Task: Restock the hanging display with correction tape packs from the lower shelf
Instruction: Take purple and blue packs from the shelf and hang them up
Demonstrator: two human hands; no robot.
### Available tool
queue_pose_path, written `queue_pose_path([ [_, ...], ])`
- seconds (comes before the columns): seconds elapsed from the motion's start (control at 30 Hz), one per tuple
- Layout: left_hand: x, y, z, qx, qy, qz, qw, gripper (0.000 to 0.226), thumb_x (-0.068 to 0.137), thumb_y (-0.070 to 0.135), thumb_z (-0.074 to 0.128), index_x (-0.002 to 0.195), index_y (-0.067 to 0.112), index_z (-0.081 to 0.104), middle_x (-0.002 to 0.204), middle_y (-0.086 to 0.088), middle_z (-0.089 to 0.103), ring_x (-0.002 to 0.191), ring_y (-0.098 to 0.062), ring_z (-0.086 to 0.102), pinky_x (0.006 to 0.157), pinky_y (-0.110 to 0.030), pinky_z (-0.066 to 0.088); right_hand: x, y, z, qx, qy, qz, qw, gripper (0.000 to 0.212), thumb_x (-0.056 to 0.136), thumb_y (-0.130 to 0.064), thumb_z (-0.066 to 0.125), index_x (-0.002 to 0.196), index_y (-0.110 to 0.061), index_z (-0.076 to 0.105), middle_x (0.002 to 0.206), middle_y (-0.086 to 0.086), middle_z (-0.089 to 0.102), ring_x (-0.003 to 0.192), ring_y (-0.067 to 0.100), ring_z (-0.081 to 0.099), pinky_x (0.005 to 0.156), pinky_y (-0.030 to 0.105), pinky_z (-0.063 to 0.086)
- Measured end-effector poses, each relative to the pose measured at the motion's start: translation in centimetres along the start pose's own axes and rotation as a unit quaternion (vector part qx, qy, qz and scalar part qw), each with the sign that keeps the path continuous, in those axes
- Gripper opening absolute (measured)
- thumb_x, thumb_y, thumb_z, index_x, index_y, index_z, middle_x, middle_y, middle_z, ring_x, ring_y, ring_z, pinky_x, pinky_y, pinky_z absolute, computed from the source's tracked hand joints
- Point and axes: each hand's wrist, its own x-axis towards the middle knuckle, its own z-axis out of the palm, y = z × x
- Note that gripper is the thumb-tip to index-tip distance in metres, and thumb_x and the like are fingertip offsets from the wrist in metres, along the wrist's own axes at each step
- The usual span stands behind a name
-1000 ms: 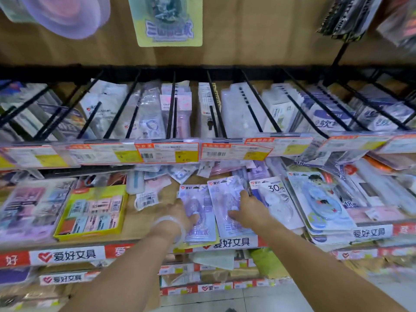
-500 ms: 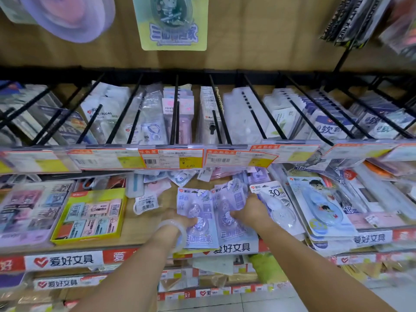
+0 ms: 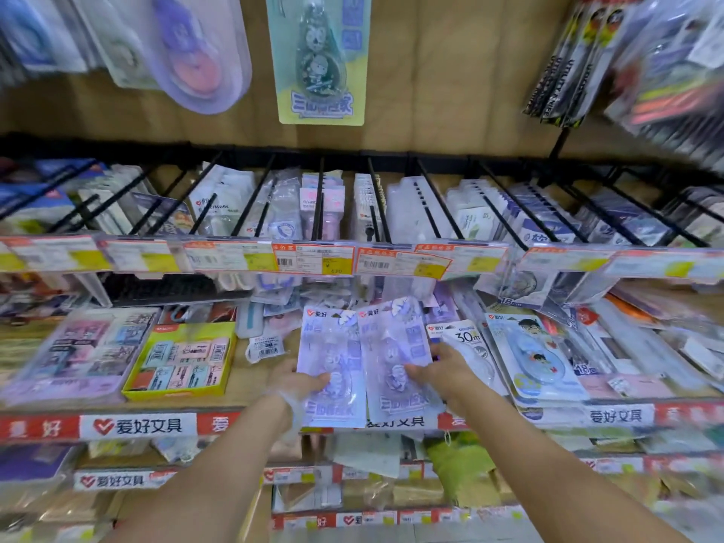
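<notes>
Two purple correction tape packs are held side by side over the lower shelf (image 3: pixel 250 386). My left hand (image 3: pixel 297 382) grips the left pack (image 3: pixel 329 346) at its left edge, thumb on its face. The right pack (image 3: pixel 395 342) is pinched along its right edge by my right hand (image 3: pixel 438 372). Both packs are lifted and tilted up toward me. Black hanging pegs (image 3: pixel 376 201) with packs run across the display above. One green tape pack (image 3: pixel 319 60) hangs high on the back wall.
A white 30 m tape pack (image 3: pixel 466 339) and a blue cartoon tape pack (image 3: pixel 536 358) lie right of my right hand. A yellow box (image 3: pixel 182 362) of small items sits to the left. Price tags (image 3: pixel 313 260) line the peg fronts above.
Both hands took hold of the purple packs and lifted them off the shelf toward me. The view tilted upward, bringing the upper wall display into sight.
</notes>
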Motion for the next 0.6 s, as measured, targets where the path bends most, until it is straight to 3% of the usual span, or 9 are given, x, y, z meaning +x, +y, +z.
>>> queue_pose_path([
  [0.1, -4.1, 0.9, -0.1, -0.039, -0.025, 0.017, 0.999, 0.019, 0.083, 0.002, 0.068, 0.099, -0.001, 0.059, 0.086, -0.011, 0.064, 0.058, -0.017, 0.068, 0.079, -0.035, 0.052, -2.1, 0.4, -0.6, 0.042, -0.011, -0.024, 0.999, 0.039, 0.081, -0.002, 0.07, 0.115, 0.001, 0.051, 0.111, 0.022, 0.064, 0.084, 0.027, 0.06, 0.076, 0.038, 0.05],
  [0.17, -5.9, 0.9, -0.3, -0.057, -0.031, 0.031, 0.997, 0.012, 0.083, 0.0, 0.066, 0.094, 0.0, 0.061, 0.086, -0.012, 0.066, 0.072, -0.022, 0.069, 0.082, -0.04, 0.055, -3.6, 0.7, -1.1, 0.06, -0.015, -0.043, 0.997, 0.033, 0.081, 0.0, 0.069, 0.11, -0.003, 0.053, 0.1, 0.017, 0.065, 0.075, 0.025, 0.061, 0.068, 0.036, 0.054],
  [0.23, -7.6, 0.7, -0.7, -0.068, -0.037, 0.055, 0.995, 0.026, 0.081, -0.002, 0.068, 0.107, -0.003, 0.063, 0.095, -0.018, 0.069, 0.085, -0.03, 0.067, 0.08, -0.047, 0.055, -5.3, 0.7, -1.7, 0.076, -0.015, -0.065, 0.995, 0.029, 0.082, -0.001, 0.068, 0.107, -0.006, 0.053, 0.085, 0.01, 0.063, 0.063, 0.02, 0.058, 0.055, 0.027, 0.051],
  [0.33, -10.4, 0.4, -1.2, -0.068, -0.031, 0.102, 0.992, 0.028, 0.08, 0.001, 0.069, 0.108, 0.002, 0.064, 0.092, -0.013, 0.07, 0.082, -0.027, 0.067, 0.07, -0.035, 0.054, -8.0, 0.5, -2.8, 0.084, -0.022, -0.098, 0.991, 0.02, 0.084, -0.002, 0.066, 0.102, -0.004, 0.058, 0.077, 0.009, 0.062, 0.062, 0.021, 0.055, 0.062, 0.032, 0.048],
  [0.43, -13.1, 0.4, -1.6, -0.099, -0.044, 0.138, 0.984, 0.028, 0.081, -0.004, 0.066, 0.107, 0.003, 0.063, 0.086, -0.011, 0.071, 0.083, -0.029, 0.065, 0.079, -0.043, 0.054, -10.5, 0.4, -3.8, 0.103, -0.025, -0.123, 0.987, 0.013, 0.085, -0.001, 0.065, 0.09, -0.01, 0.058, 0.08, 0.008, 0.063, 0.064, 0.021, 0.057, 0.06, 0.031, 0.047],
  [0.53, -15.9, 0.5, -2.0, -0.122, -0.045, 0.17, 0.977, 0.017, 0.082, -0.008, 0.063, 0.09, 0.008, 0.061, 0.065, -0.002, 0.071, 0.07, -0.024, 0.063, 0.067, -0.037, 0.054, -12.9, 0.0, -4.6, 0.103, -0.029, -0.135, 0.985, 0.024, 0.084, -0.006, 0.068, 0.103, -0.01, 0.055, 0.095, 0.011, 0.066, 0.075, 0.026, 0.063, 0.06, 0.032, 0.049],
  [0.6, -17.7, 0.7, -2.3, -0.121, -0.047, 0.194, 0.972, 0.018, 0.081, -0.006, 0.064, 0.096, 0.005, 0.063, 0.067, -0.003, 0.071, 0.066, -0.023, 0.065, 0.059, -0.033, 0.054, -14.3, -0.4, -5.1, 0.098, -0.026, -0.152, 0.983, 0.026, 0.084, -0.007, 0.068, 0.106, -0.01, 0.054, 0.091, 0.01, 0.066, 0.072, 0.024, 0.062, 0.054, 0.028, 0.046],
])
